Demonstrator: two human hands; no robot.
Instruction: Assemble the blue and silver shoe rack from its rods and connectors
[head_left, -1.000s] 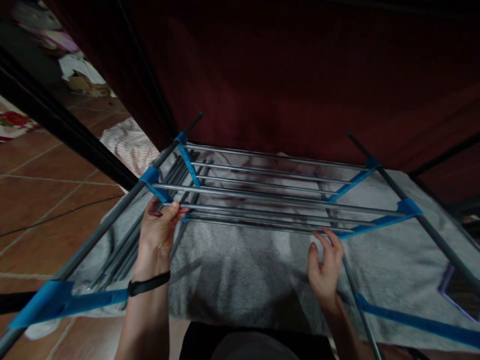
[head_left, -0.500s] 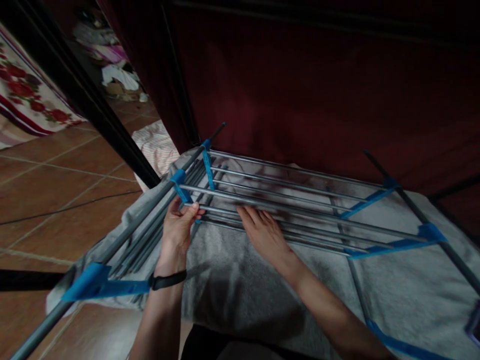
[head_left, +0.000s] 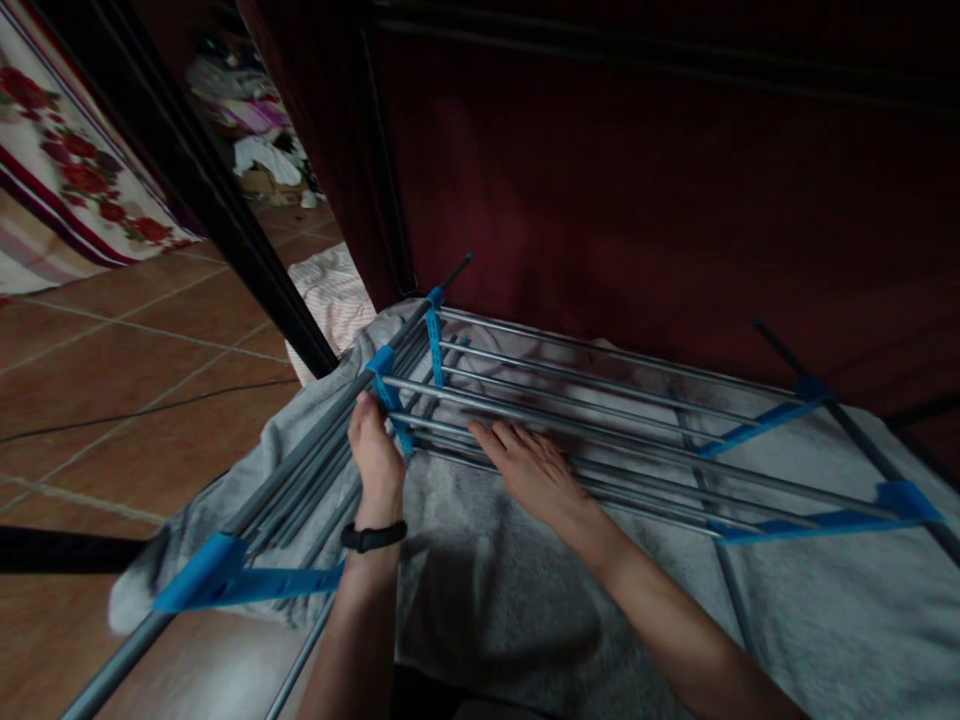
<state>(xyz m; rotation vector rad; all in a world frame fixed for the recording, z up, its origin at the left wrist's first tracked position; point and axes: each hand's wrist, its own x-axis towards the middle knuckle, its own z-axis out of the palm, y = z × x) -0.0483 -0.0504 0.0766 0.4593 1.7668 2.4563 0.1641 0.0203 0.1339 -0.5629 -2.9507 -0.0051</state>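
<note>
A rack of grey metal rods with blue plastic brackets stands over a grey blanket. At its left end, my left hand, with a black wristband, is against the outer side of a blue bracket. Its fingers are mostly hidden, so I cannot tell how far they are closed. My right hand has its fingers laid together over a lower metal rod, with the thumb out of sight beneath. Thicker grey side tubes run through the brackets.
The grey blanket covers the surface under the rack. Several loose grey rods lie to the left. A dark red panel rises behind, and a black post slants at left. Tiled floor shows beyond, with a cable.
My left hand has let go of the rod end and moved to the outside of the blue bracket. My right hand stays on the rods. The view has shifted slightly.
</note>
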